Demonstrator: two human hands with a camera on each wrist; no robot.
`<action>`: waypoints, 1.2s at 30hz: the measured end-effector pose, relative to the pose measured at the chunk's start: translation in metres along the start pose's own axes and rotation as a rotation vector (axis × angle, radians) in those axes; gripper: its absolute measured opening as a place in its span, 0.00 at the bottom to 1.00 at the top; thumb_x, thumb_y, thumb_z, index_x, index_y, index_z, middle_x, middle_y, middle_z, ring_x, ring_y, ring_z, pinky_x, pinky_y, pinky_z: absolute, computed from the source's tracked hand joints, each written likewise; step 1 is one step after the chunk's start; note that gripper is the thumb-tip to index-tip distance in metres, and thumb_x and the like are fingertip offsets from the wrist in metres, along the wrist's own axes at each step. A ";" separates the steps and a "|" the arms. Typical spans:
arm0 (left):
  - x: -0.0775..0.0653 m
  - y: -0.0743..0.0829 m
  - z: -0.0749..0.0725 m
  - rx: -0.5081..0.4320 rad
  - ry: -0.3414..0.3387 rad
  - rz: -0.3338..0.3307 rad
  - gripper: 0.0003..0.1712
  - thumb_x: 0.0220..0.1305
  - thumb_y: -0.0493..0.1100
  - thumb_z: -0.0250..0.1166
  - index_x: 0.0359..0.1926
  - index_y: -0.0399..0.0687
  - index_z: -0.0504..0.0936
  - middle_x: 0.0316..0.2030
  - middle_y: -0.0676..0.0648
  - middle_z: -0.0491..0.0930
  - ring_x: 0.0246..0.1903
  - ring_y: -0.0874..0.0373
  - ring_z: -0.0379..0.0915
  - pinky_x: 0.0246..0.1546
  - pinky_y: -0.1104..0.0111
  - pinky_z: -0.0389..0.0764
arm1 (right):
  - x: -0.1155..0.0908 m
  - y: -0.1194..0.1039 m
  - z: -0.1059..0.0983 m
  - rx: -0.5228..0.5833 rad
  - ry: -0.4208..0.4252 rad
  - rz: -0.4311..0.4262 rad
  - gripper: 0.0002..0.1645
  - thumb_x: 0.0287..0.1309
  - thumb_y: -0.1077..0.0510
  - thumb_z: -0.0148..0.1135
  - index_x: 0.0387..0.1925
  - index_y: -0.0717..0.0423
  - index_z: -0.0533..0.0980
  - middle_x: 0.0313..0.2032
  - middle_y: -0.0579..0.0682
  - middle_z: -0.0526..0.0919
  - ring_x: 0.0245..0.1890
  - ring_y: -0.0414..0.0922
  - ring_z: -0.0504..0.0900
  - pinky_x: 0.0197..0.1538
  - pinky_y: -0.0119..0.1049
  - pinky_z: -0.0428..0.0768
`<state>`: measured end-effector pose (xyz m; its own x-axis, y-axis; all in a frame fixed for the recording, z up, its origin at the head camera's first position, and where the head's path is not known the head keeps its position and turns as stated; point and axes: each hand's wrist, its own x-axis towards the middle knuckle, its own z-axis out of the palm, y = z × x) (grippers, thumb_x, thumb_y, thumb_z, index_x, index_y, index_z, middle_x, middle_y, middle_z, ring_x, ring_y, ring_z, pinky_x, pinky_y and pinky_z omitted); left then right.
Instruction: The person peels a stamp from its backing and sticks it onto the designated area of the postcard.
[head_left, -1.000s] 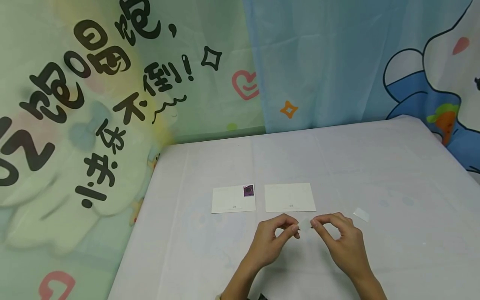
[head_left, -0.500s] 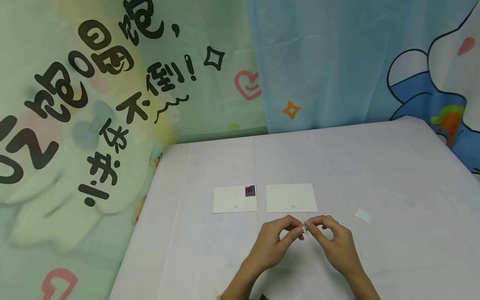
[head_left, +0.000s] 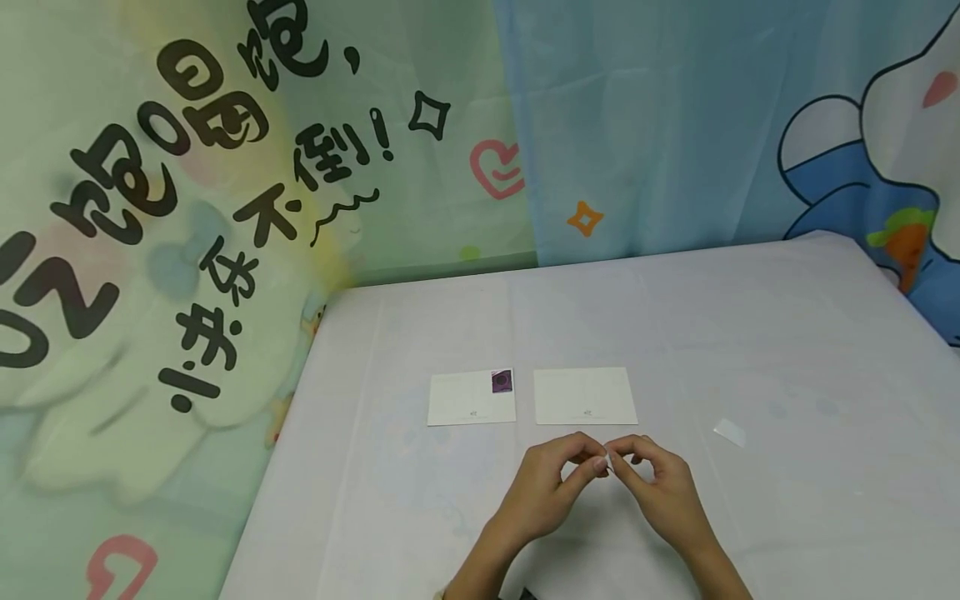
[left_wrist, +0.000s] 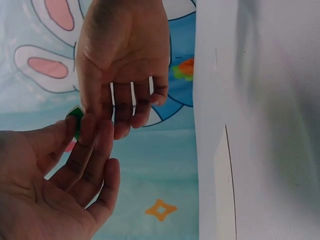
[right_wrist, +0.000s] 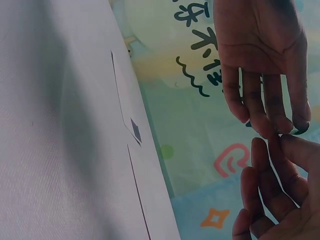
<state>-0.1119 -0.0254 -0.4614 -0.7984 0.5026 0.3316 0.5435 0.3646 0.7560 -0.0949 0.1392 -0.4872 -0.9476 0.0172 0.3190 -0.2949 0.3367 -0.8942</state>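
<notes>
My left hand (head_left: pixel 546 483) and right hand (head_left: pixel 660 483) meet in front of the cards, thumb and finger of each pinching one small thin piece. It looks like a stamp: a pale sliver of the stamp (head_left: pixel 609 462) shows between the fingertips in the head view. In the left wrist view the stamp (left_wrist: pixel 77 121) is green, and fingers cover most of it. Behind the hands lie two white cards: the left card (head_left: pixel 465 404) bears a purple stamp (head_left: pixel 502 381) in its upper right corner, while the right card (head_left: pixel 585 396) has only a small print low down.
A small translucent scrap (head_left: pixel 730 432) lies to the right of the hands on the white-covered table (head_left: pixel 787 500). Printed curtains (head_left: pixel 637 125) hang behind the table and along its left side.
My right hand has moved left until its fingertips meet those of the left hand. The small piece, pale and see-through between the hands earlier, is now mostly hidden by fingers. The cards have stayed put.
</notes>
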 end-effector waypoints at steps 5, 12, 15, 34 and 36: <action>0.000 -0.001 0.000 0.004 -0.001 -0.007 0.10 0.68 0.47 0.53 0.38 0.50 0.78 0.31 0.58 0.81 0.34 0.76 0.72 0.36 0.77 0.73 | 0.000 0.002 0.000 -0.007 0.000 0.003 0.05 0.55 0.66 0.61 0.31 0.54 0.80 0.28 0.40 0.81 0.29 0.35 0.73 0.38 0.32 0.64; 0.000 0.000 0.000 0.005 -0.005 -0.002 0.10 0.69 0.47 0.51 0.38 0.50 0.78 0.30 0.58 0.81 0.34 0.76 0.72 0.36 0.80 0.72 | 0.000 0.001 0.001 -0.049 0.011 0.004 0.04 0.55 0.63 0.63 0.32 0.52 0.80 0.29 0.44 0.81 0.32 0.34 0.73 0.39 0.29 0.64; 0.000 0.000 0.000 0.005 -0.004 0.004 0.10 0.69 0.47 0.51 0.38 0.50 0.78 0.30 0.58 0.81 0.34 0.76 0.72 0.36 0.81 0.71 | 0.000 0.001 0.001 -0.055 0.026 -0.014 0.07 0.54 0.65 0.64 0.35 0.53 0.79 0.31 0.44 0.81 0.34 0.34 0.74 0.39 0.29 0.64; 0.000 0.000 0.000 0.070 0.023 -0.023 0.12 0.69 0.49 0.50 0.37 0.52 0.78 0.28 0.61 0.78 0.32 0.76 0.70 0.34 0.82 0.70 | -0.006 -0.007 -0.003 0.052 0.071 -0.046 0.10 0.49 0.69 0.65 0.33 0.54 0.80 0.32 0.46 0.83 0.39 0.35 0.79 0.50 0.25 0.65; 0.000 0.000 0.001 0.077 0.026 -0.020 0.12 0.69 0.50 0.50 0.37 0.52 0.78 0.27 0.61 0.78 0.32 0.76 0.70 0.34 0.82 0.69 | -0.007 -0.005 -0.003 0.049 0.075 -0.026 0.11 0.48 0.69 0.67 0.33 0.53 0.80 0.32 0.46 0.83 0.39 0.35 0.79 0.50 0.25 0.65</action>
<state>-0.1119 -0.0246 -0.4617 -0.8151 0.4745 0.3322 0.5450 0.4341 0.7173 -0.0863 0.1400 -0.4839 -0.9280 0.0804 0.3638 -0.3271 0.2917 -0.8988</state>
